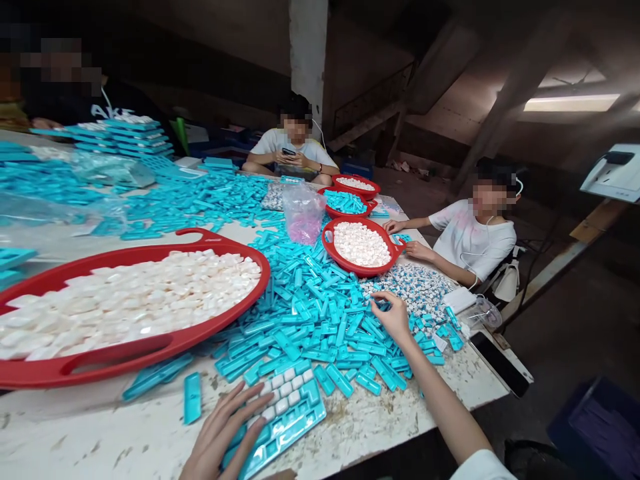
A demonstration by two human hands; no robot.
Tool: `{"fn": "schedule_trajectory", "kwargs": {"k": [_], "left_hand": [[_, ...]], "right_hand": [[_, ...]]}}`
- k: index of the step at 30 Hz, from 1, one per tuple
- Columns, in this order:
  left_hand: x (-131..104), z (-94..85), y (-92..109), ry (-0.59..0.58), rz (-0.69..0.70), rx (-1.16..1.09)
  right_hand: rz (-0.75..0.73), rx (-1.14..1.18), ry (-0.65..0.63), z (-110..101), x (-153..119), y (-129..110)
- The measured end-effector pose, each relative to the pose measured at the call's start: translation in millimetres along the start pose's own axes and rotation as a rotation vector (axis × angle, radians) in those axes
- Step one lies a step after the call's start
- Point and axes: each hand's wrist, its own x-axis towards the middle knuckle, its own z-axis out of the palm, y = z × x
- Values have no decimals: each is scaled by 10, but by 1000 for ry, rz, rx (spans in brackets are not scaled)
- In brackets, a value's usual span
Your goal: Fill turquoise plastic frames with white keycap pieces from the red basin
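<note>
A blue plastic tray point(300, 423) with several white square pieces point(281, 405) in its upper compartments lies at the table's front edge. My left hand point(225, 430) rests over its left side, fingers spread. Out over the edge of a heap of small white-and-blue parts point(415, 293) is my right hand point(393, 313), its thumb and forefinger curled together; anything between the tips is too small to name. Many small blue pieces point(310, 313) are heaped between the hands and beyond. A large red basket point(220, 333) of white pieces stands at the left.
Three smaller red baskets, the nearest one point(360, 270) with white pieces, stand beyond the heap beside a plastic bag point(305, 213). A phone point(500, 365) lies at the right edge. Stacked blue trays point(125, 140) are at the back left. Three other people sit around the table.
</note>
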Motion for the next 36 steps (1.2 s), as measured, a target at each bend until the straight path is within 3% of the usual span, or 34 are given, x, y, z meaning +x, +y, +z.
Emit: {"fn": "schedule_trajectory", "kwargs": {"k": [5,9,14,17,23,36], "left_hand": [[-33,-1,-97,-64,13,35],[-16,-68,13,-107,-9,79],[5,-104,137,-120,-19,151],[-8,-94,190,-129,3,157],[-14,-96,295,-180,1,201],[-25,-89,286,-187,-11,155]], "right_hand": [[-3,24,-12,-19,-18,-146],[-64,65,-79,-11,-163,-554],[-184,183,-244,118,-688,-1175],[-177,236,-308,256,-1062,-1377],[-210,105,-451,439,-1419,-1391],[-233,-128,-623,495,-1326,-1340]]}}
